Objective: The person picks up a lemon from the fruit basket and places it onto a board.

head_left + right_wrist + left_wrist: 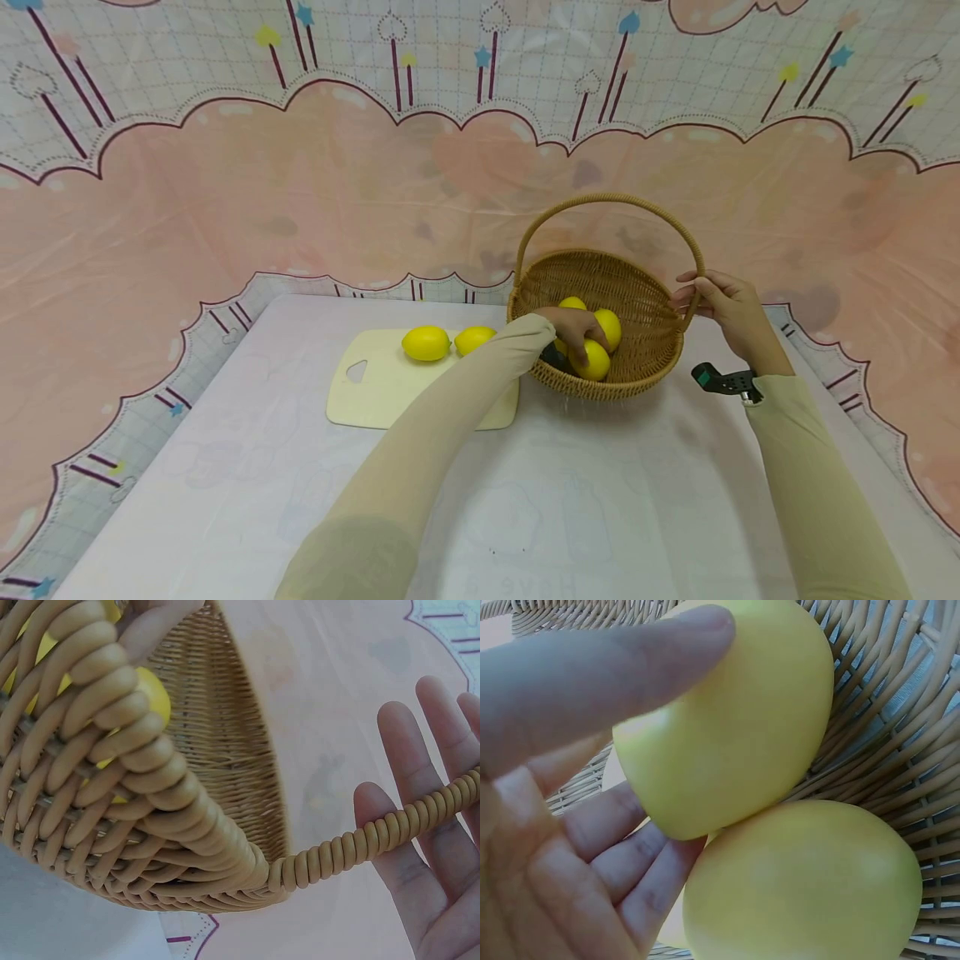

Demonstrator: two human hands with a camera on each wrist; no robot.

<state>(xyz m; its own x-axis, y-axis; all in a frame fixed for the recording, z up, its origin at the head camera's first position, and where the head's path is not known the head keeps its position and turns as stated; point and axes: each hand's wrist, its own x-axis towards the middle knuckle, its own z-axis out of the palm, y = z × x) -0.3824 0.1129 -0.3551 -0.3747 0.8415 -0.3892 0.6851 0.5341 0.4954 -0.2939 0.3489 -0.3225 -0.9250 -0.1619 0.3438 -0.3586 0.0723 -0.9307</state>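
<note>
A wicker basket (pixel 600 387) with a hoop handle (pixel 607 200) stands on the table and holds three yellow lemons. My left hand (pixel 577 329) reaches into it. In the left wrist view its thumb (pixel 630 667) lies over one lemon (pixel 735 727) with the fingers (pixel 615 855) under it, and a second lemon (pixel 802 885) touches that one from below. My right hand (pixel 712 304) is at the handle's right foot. In the right wrist view its straight fingers (pixel 420 847) lie behind the handle (pixel 360 844).
A pale cutting board (pixel 375 387) lies left of the basket with two more lemons (pixel 425 342) (pixel 474 339) on its far edge. The table (pixel 525 500) has a white cloth, and a pink patterned backdrop rises behind it.
</note>
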